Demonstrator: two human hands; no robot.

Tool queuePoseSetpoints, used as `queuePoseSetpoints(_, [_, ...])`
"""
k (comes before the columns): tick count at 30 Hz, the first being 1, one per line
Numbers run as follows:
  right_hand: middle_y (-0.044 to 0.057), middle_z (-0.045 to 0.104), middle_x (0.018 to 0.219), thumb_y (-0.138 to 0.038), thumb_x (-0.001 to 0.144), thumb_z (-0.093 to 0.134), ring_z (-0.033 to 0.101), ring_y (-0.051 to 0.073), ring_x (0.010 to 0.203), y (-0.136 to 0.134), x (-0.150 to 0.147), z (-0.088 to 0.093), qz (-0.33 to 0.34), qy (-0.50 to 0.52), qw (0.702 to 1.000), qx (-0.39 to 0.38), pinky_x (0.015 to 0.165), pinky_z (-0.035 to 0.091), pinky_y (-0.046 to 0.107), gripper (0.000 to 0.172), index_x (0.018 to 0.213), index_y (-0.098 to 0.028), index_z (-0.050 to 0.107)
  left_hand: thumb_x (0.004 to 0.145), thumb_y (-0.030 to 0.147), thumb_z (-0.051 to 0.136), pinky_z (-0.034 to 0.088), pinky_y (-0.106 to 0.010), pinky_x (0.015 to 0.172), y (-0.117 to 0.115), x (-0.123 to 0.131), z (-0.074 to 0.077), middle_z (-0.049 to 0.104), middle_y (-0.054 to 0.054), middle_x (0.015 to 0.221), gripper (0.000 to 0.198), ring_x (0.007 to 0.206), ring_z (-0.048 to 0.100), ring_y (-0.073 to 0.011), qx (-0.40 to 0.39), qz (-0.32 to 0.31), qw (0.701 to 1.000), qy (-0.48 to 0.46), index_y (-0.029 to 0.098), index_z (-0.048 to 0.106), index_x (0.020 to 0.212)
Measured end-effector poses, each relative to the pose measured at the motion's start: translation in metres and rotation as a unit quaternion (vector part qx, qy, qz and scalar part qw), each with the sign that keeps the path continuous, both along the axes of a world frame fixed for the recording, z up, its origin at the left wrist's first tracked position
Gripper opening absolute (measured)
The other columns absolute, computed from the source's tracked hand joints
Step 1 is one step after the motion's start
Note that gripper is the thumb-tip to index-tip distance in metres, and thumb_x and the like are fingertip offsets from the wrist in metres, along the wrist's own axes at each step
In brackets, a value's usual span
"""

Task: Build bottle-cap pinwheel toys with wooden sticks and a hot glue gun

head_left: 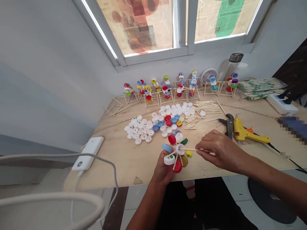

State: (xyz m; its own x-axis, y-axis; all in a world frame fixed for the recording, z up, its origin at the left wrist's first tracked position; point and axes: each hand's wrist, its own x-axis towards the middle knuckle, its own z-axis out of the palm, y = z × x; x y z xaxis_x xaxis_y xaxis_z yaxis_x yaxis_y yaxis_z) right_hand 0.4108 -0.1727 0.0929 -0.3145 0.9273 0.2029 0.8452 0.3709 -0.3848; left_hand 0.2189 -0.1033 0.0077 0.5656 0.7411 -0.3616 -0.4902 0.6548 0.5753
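Note:
My left hand (163, 169) is closed round the lower side of a bottle-cap pinwheel (177, 150), a hub with spokes tipped by red, blue, white, green and yellow caps. It holds the wheel just above the near edge of the plywood table (124, 159). My right hand (219, 150) pinches a thin wooden stick (192, 149) whose tip sits in the wheel's white hub. Both hands are closed.
Loose bottle caps (144, 129) lie in heaps mid-table, with cut sticks (207, 107) beyond. Finished cap wheels on stick frames (168, 88) line the back wall. A yellow glue gun (247, 134) and pliers (229, 124) lie right; a white power bank (88, 153) left.

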Motion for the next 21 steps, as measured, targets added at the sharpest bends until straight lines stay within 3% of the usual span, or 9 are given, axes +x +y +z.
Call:
queuePoseSetpoints(8, [0.004, 0.056, 0.068, -0.019, 0.096, 0.038, 0.049, 0.018, 0.065, -0.007, -0.011, 0.001, -0.008, -0.064, 0.992, 0.110, 0.069, 0.034, 0.034, 0.031, 0.079, -0.016, 0.064, 0.068, 0.029, 0.071, 0.047, -0.026, 0.072, 0.004, -0.001, 0.011, 0.068, -0.006, 0.082, 0.023, 0.072, 0.061, -0.0153, 0.055, -0.023, 0.998, 0.009, 0.013, 0.068, 0.084])
queuePoseSetpoints(14, [0.004, 0.053, 0.065, -0.010, 0.094, 0.034, 0.046, 0.018, 0.062, -0.010, -0.016, 0.002, 0.016, -0.146, 0.977, 0.157, 0.066, 0.034, 0.035, 0.034, 0.077, -0.017, 0.062, 0.064, 0.025, 0.075, 0.046, -0.024, 0.064, 0.008, -0.001, 0.012, 0.064, -0.001, 0.066, 0.019, 0.061, 0.058, -0.0119, 0.070, -0.005, 0.997, 0.045, 0.013, 0.066, 0.075])
queuePoseSetpoints(18, [0.004, 0.052, 0.065, -0.007, 0.094, 0.033, 0.045, 0.018, 0.061, -0.011, -0.018, -0.001, 0.014, -0.163, 0.973, 0.161, 0.065, 0.033, 0.035, 0.035, 0.078, -0.015, 0.063, 0.061, 0.024, 0.077, 0.045, -0.023, 0.060, 0.010, -0.003, 0.011, 0.062, 0.000, 0.063, 0.021, 0.057, 0.055, -0.0104, 0.088, -0.012, 0.993, 0.076, 0.013, 0.065, 0.074])
queuePoseSetpoints(21, [0.004, 0.055, 0.066, -0.016, 0.097, 0.034, 0.049, 0.017, 0.062, -0.010, -0.015, -0.005, -0.006, -0.092, 0.989, 0.118, 0.063, 0.034, 0.033, 0.034, 0.080, -0.015, 0.063, 0.060, 0.025, 0.078, 0.044, -0.022, 0.060, 0.013, -0.007, 0.012, 0.063, -0.001, 0.069, 0.023, 0.061, 0.056, -0.0104, 0.123, -0.025, 0.986, 0.109, 0.012, 0.065, 0.074])
